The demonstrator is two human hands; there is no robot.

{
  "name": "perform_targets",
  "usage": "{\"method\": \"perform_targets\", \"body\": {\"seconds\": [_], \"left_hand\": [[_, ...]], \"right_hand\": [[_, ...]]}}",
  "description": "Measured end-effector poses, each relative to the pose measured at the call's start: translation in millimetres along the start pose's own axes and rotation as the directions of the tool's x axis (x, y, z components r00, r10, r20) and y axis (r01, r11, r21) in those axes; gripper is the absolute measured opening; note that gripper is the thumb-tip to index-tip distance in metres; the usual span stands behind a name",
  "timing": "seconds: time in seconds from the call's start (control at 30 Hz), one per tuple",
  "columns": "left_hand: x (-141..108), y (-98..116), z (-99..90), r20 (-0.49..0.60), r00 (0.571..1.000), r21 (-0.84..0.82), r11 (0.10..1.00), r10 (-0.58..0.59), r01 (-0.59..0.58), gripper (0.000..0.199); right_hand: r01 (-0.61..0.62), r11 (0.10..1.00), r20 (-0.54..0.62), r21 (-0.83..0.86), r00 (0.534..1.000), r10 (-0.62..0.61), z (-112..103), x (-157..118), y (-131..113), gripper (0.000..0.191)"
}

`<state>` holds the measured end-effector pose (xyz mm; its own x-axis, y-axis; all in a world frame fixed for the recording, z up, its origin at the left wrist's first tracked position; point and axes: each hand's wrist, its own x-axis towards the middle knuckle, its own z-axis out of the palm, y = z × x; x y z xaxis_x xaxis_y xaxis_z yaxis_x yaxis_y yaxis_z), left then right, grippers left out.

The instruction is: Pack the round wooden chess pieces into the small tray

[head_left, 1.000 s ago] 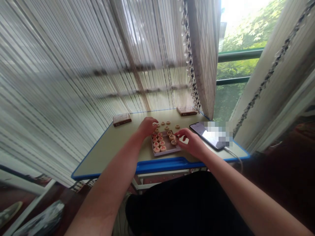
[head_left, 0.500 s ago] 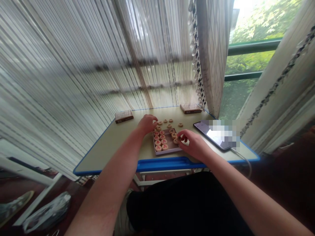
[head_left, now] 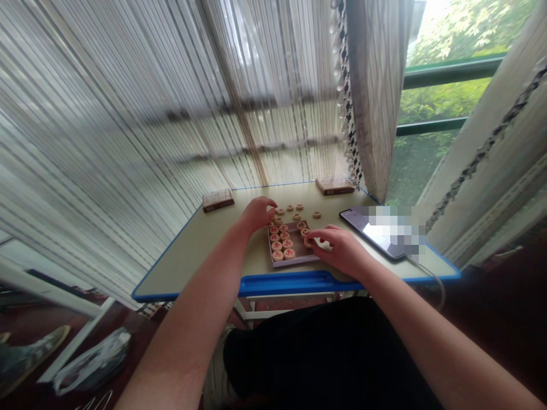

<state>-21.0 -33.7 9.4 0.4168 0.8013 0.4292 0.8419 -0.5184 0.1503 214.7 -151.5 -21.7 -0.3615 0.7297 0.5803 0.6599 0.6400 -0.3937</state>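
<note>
Head view: I see red-marked pieces (head_left: 286,244) between left hand (head_left: 258,213) and right hand (head_left: 339,246); whether either grips, I can't tell.

The table (head_left: 192,250) has a pale top edged in blue, with a blue trough (head_left: 286,281) along its near side. Behind the trough lies a shallow tray (head_left: 294,262), and just beyond that several loose discs (head_left: 297,217) lie scattered. Two boxes, one left (head_left: 218,201) and one right (head_left: 335,186), lie well apart toward the far edge; a phone (head_left: 366,230) lies right of the tray.
</note>
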Motion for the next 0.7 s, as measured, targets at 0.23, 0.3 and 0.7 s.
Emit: {"method": "perform_targets", "body": {"seconds": [0.23, 0.3, 0.7], "left_hand": [[0, -12, -0.9, -0.027, 0.999, 0.058, 0.998, -0.016, 0.018, 0.027], [-1, -15, -0.7, -0.030, 0.999, 0.066, 0.997, -0.031, 0.033, 0.027], [-2, -15, -2.5, -0.026, 0.999, 0.090, 0.995, -0.043, 0.046, 0.028]], "right_hand": [[0.132, 0.991, 0.010, -0.023, 0.991, -0.132, -2, 1, 3, 0.016], [0.159, 0.986, 0.007, -0.053, 0.987, -0.159, -3, 1, 3, 0.015], [0.145, 0.982, 0.025, -0.124, 0.989, -0.143, -7, -1, -3, 0.019]]}}
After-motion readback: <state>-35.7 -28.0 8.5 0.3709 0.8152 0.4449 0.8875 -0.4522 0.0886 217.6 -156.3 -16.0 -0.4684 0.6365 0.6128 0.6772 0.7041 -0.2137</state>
